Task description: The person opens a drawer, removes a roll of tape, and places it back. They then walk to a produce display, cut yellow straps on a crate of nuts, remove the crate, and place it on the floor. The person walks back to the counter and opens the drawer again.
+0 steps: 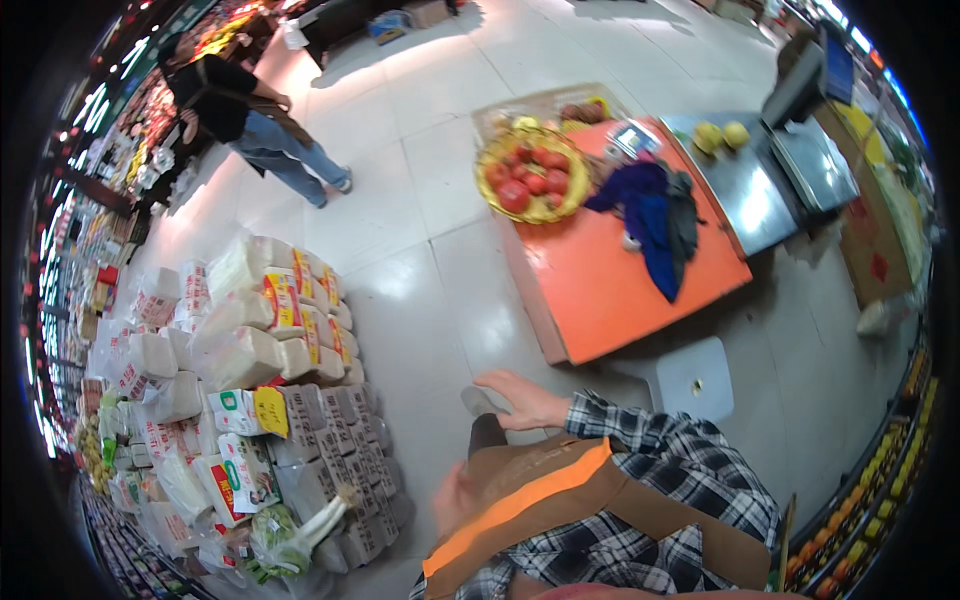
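Note:
My right hand (519, 401) is held out over the floor in front of my body, thumb and fingers apart, with nothing seen in it. Its arm wears a black-and-white plaid sleeve. Lower and to the left, my left hand (453, 496) is blurred beside my brown apron (525, 469); whether it holds anything cannot be told. Nearest on that side is a large stack of bagged white packages (247, 360) and grey wrapped packs (360, 472). A leek (326, 517) and a bagged green vegetable (279, 536) lie on its near end.
An orange-topped table (592, 300) bears a yellow basket (491, 199) of red fruit and dark blue cloth (652, 247). Beside it are a metal counter (750, 202) with a weighing scale (814, 169) and a white stool (696, 375). A person (247, 120) stands at upper left near produce displays.

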### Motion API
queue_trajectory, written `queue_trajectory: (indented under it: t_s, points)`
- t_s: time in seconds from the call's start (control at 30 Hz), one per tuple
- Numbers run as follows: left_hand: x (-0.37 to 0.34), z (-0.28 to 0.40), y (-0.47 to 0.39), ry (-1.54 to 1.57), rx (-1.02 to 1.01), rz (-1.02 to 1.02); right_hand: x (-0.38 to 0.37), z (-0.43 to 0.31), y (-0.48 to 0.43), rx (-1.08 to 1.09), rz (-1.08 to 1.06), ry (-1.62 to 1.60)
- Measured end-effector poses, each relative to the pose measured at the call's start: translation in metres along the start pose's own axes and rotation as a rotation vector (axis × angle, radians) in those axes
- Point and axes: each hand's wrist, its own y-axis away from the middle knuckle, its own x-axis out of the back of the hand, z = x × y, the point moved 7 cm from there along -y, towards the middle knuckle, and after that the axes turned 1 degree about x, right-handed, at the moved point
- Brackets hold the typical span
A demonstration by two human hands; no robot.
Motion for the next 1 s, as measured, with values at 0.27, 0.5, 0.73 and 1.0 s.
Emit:
queue_trajectory:
  t_s: [0.27,0.5,0.73,1.0]
  points:
    - [0.087,-0.045,-0.184,-0.093,0.018,-0.092,0.013,0.022,-0.094,-0.427,-0.29,0.177]
    - [0.11,0.003,-0.388,-0.282,-0.184,-0.353,0.055,0.032,-0.203,-0.486,-0.069,0.282]
    - [0.104,-0.021,-0.549,-0.21,-0.167,-0.308,0.151,0.087,-0.374,-0.379,0.223,0.169]
    - [0.177,-0.105,-0.66,-0.401,0.034,-0.205,0.233,0.094,-0.583,0.075,0.152,0.186]
